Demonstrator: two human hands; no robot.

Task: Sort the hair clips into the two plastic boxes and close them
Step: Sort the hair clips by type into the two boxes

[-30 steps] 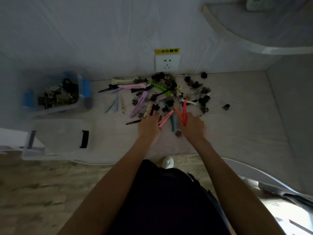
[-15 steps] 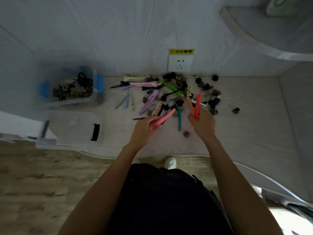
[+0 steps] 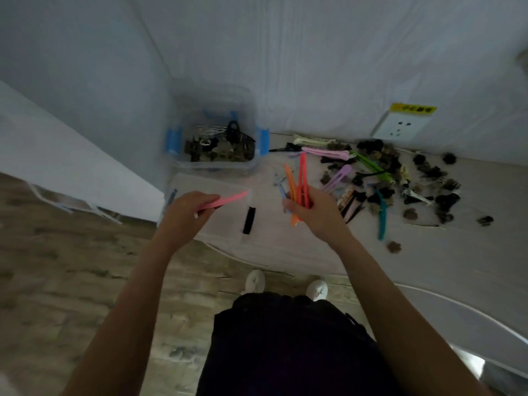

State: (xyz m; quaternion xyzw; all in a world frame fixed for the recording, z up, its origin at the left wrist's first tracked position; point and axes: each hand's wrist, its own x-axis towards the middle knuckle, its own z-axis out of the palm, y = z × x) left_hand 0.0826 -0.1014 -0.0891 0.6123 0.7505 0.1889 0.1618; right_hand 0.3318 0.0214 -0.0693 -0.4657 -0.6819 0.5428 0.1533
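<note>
My left hand (image 3: pixel 185 211) grips a long pink hair clip (image 3: pixel 225 200) above the near clear plastic box (image 3: pixel 205 184), which holds one black clip (image 3: pixel 249 220). My right hand (image 3: pixel 311 210) holds a bunch of long clips, red and orange (image 3: pixel 298 181), pointing up, just right of that box. Behind it stands a second clear box with blue latches (image 3: pixel 217 164), filled with several small dark claw clips. A pile of mixed hair clips (image 3: pixel 380 172) lies on the light surface to the right: long pink, purple, green and teal ones among small dark claws.
A white wall socket with a yellow label (image 3: pixel 400 127) sits on the wall behind the pile. The surface's curved front edge (image 3: pixel 257 261) runs above a wooden floor, where two white shoes (image 3: pixel 285 284) show. A white panel (image 3: pixel 71 155) stands at the left.
Both hands lifted clips from the pile and moved left; the left hand with the pink clip now hovers over the near box. The camera turned left too.
</note>
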